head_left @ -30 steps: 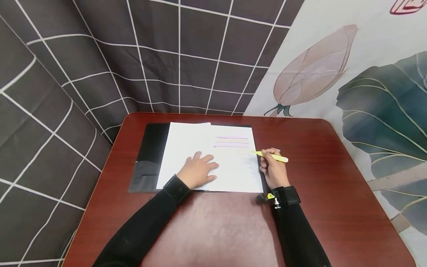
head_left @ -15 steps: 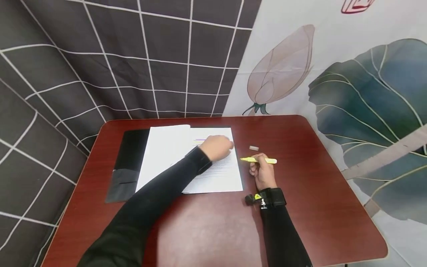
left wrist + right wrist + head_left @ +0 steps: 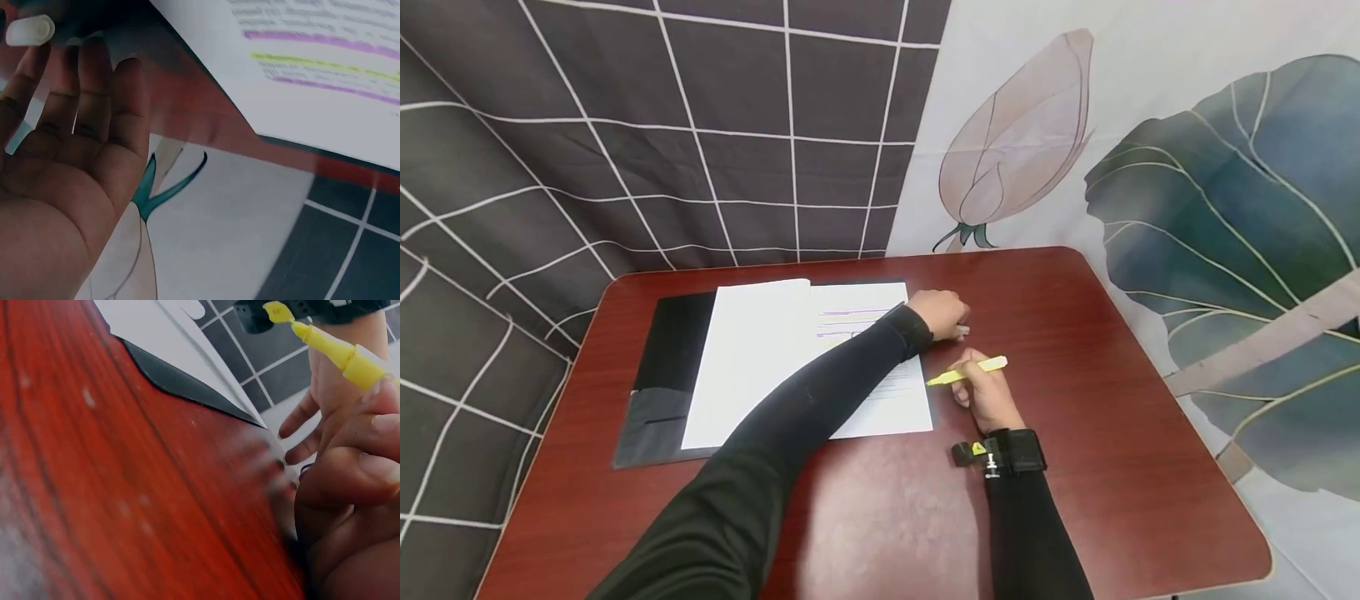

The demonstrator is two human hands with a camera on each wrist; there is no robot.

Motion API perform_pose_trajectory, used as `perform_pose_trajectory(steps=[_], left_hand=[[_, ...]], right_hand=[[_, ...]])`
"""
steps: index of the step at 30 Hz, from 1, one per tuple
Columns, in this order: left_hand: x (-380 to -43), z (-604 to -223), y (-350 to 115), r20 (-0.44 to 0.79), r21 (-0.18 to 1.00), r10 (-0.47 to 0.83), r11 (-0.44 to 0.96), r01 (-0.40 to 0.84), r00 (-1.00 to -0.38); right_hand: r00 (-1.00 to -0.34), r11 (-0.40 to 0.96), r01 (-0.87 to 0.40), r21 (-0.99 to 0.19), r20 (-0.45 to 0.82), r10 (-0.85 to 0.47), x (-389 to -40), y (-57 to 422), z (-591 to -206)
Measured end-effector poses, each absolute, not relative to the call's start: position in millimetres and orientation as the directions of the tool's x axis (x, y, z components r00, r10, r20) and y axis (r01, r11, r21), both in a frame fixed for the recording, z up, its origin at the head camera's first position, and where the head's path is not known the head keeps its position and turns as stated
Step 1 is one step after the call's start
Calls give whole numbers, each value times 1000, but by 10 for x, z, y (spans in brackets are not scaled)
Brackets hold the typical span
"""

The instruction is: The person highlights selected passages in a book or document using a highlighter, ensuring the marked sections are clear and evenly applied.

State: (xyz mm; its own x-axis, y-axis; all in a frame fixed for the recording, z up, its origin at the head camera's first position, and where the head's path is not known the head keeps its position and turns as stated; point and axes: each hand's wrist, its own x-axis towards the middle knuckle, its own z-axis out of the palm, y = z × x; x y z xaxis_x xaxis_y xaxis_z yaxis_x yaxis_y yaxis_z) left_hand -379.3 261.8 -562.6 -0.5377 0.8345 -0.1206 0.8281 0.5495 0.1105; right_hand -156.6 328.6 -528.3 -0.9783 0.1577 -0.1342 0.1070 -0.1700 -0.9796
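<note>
My right hand grips a yellow highlighter, its uncapped tip pointing left just off the page's right edge. Reaching across the page, my left hand is at the pale highlighter cap, which sits at its fingertips in the left wrist view. The other fingers of that hand are extended. Open white pages lie on the black folder; the right-hand page carries printed lines marked in purple and yellow. My left sleeve covers part of that page.
The reddish-brown wooden table extends around the folder. Behind it hang a dark grid-patterned cloth and a white cloth with a flower and leaf print.
My left hand has lifted off the page and crossed right to the cap, which lay on the table half a second ago. The highlighter has moved away from the printed text.
</note>
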Motion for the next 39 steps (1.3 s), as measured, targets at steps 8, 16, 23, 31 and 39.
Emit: perform_pose_trajectory(steps=[8,16,23,31,39], left_hand=[[-3207,-5414,2092,-116,96,802,596,797,-586],[-2958,-4940,1393,-92,223,772,632,742,-629],[-2766,-4606,612,-5,300,715,668,681,-699],[-2529,-4589,45,80,439,629,674,593,-773],[-2364,-4588,-63,137,485,613,644,592,-778]], right_hand=[[-988,-104,133,-986,-140,65,-1413,3048,-5361],[-981,-119,164,-979,-174,83,-1358,3059,-5429],[-988,-235,91,-968,-117,99,-1522,3115,-5399],[-991,-329,53,-943,-91,102,-1780,2882,-5207],[-996,-358,47,-932,-72,56,-1903,2532,-5019]])
